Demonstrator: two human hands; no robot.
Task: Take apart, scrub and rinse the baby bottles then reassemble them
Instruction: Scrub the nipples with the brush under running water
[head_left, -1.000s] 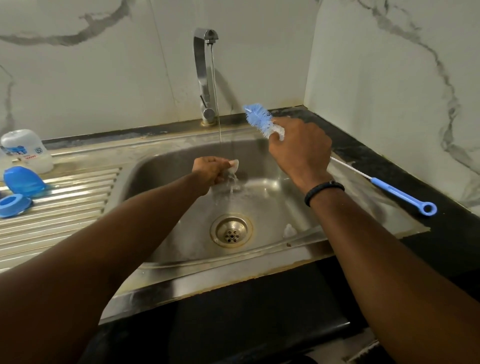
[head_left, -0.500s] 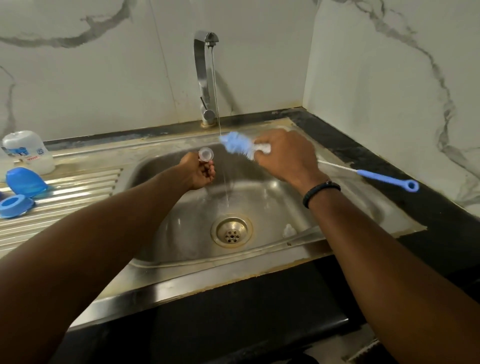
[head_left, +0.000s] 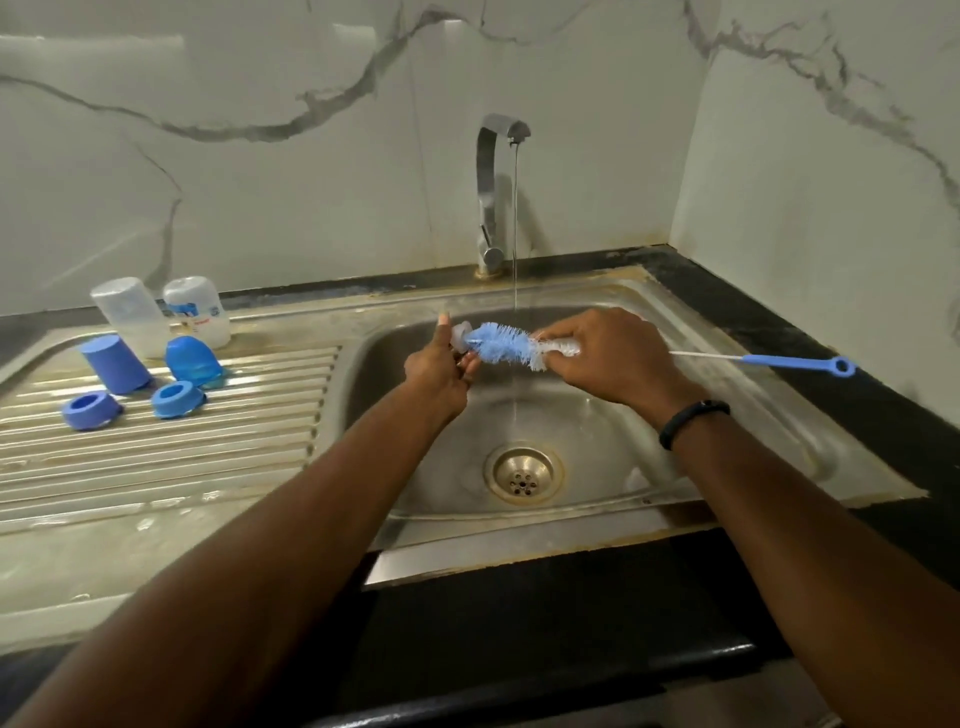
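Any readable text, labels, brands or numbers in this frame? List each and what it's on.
None can be read.
Right-hand clear bottle, upside down on the drainboard: blue graphic and small red print, too blurred to read.
Left-hand clear bottle: no legible marking.
Blue caps, rings, brush, tap: no text seen.

Clear nipple (head_left: 461, 333), centre of frame: mostly hidden by the left hand (head_left: 440, 370); its shape could not be made out. Bottle brush (head_left: 511, 349): the stretch between bristles and wire was covered by the right hand (head_left: 605, 358). Two clear bottles (head_left: 156, 314), upper left: label print too small to read, bases hidden behind the blue caps (head_left: 150, 366). Both arms were cut off by the lower edge.
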